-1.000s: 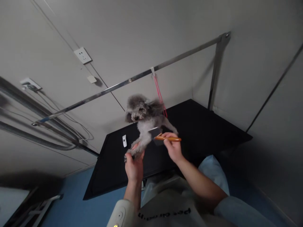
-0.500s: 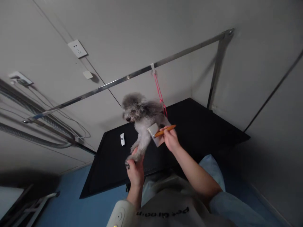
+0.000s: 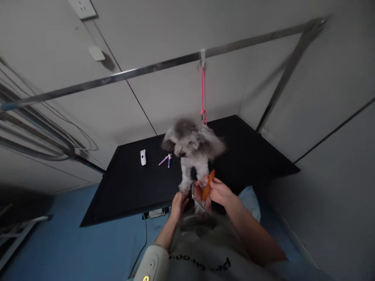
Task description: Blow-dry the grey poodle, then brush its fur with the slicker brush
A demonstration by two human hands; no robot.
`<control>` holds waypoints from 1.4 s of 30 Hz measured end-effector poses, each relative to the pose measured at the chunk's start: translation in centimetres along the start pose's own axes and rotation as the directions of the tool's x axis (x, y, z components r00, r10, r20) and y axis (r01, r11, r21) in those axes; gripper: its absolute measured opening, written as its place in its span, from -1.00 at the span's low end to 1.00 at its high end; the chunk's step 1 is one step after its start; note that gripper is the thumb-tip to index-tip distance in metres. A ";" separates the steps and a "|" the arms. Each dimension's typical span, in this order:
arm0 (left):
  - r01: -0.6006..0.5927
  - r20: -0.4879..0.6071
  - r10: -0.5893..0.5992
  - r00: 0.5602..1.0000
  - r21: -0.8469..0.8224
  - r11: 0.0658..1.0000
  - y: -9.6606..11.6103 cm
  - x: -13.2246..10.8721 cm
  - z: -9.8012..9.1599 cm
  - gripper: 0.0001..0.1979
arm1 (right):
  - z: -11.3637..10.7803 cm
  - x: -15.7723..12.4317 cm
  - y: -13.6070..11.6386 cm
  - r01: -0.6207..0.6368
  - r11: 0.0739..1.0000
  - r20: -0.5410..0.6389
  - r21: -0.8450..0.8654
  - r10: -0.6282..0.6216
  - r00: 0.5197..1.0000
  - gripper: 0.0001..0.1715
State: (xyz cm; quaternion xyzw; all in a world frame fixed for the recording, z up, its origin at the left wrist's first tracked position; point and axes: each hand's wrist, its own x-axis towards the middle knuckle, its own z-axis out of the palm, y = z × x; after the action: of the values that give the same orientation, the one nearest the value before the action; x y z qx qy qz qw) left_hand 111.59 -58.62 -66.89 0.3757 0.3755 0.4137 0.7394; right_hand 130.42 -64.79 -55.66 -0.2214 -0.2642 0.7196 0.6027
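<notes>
A small grey, curly-coated dog (image 3: 190, 144) faces me on the black grooming table (image 3: 125, 187), its head lowered and blurred by motion. At the table's near edge my left hand (image 3: 178, 205) is closed round one front paw (image 3: 185, 186), partly hiding it. My right hand (image 3: 221, 192) grips the orange handle of a slicker brush (image 3: 208, 186). The brush's flat metal head hangs down in front of the dog's other front leg; whether its pins touch the coat, I cannot tell.
Left of the dog lie nail clippers (image 3: 166, 159) and a white handheld device (image 3: 143, 157). A metal grooming bar (image 3: 164, 64) spans above, with a pink loop leash (image 3: 203, 91) hanging from it. Hoses (image 3: 38, 144) run along the left wall.
The dog has turned its head and body toward me. Its held paw and the brush are lower and nearer my body. The nail clippers now show, and the camera view has shifted.
</notes>
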 end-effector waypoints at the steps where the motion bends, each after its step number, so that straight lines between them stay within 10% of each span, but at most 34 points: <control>1: 0.070 0.017 -0.069 0.997 -0.112 0.991 0.1 1.1 0.2 -0.52 | -0.5 -0.6 0.2 0.019 0.999 -0.029 -0.025 -0.020 0.999 -0.61; 11: 0.386 0.179 -0.359 0.916 -0.146 0.911 -0.3 4.1 2.9 -0.76 | -4.4 -1.3 -2.1 0.135 0.929 -0.292 -0.343 -0.242 0.925 -0.61; 16: 0.220 0.205 -0.221 0.953 0.027 0.975 -1.2 2.8 2.5 -0.60 | -5.8 0.0 -0.7 0.168 0.612 -0.351 -0.773 -0.633 0.690 -0.70; 21: -0.192 0.305 0.073 0.949 0.383 0.904 -1.0 1.0 1.4 -0.45 | -5.0 0.0 1.2 0.137 0.488 -0.145 -0.862 -0.497 0.856 -0.76; 24: -0.245 0.302 0.111 0.947 0.452 0.858 -0.3 0.5 1.1 -0.44 | -4.1 0.0 0.7 0.225 0.485 -0.131 -0.845 -0.595 0.793 -0.77; 28: -0.245 0.328 0.089 0.941 0.473 0.846 0.4 0.3 1.3 -0.44 | -3.0 0.5 -0.5 0.189 0.518 -0.002 -0.834 -0.346 0.938 -0.76; 32: -0.275 0.333 0.115 0.936 0.489 0.828 0.5 0.3 1.6 -0.43 | -2.5 0.8 -0.9 0.261 0.469 -0.103 -0.844 -0.619 0.779 -0.75; 37: -0.236 0.321 0.072 0.944 0.510 0.827 0.4 0.2 1.7 -0.40 | -2.2 0.6 -0.6 0.161 0.478 -0.022 -0.863 -0.355 0.935 -0.86; 40: -0.277 0.322 0.120 0.939 0.503 0.819 0.3 0.1 1.8 -0.40 | -2.1 0.6 -0.8 0.200 0.365 -0.095 -0.909 -0.650 0.754 -0.92; 42: -0.267 0.327 0.105 0.939 0.505 0.821 0.2 0.0 1.8 -0.40 | -1.9 0.7 -1.0 0.242 0.342 -0.040 -0.908 -0.646 0.762 -0.92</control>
State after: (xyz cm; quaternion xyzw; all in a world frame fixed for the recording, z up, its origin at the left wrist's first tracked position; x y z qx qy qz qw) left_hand 113.09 -59.00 -65.97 0.6599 0.3278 0.3031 0.6044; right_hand 132.26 -63.72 -56.51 -0.5489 -0.5104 0.2260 0.6221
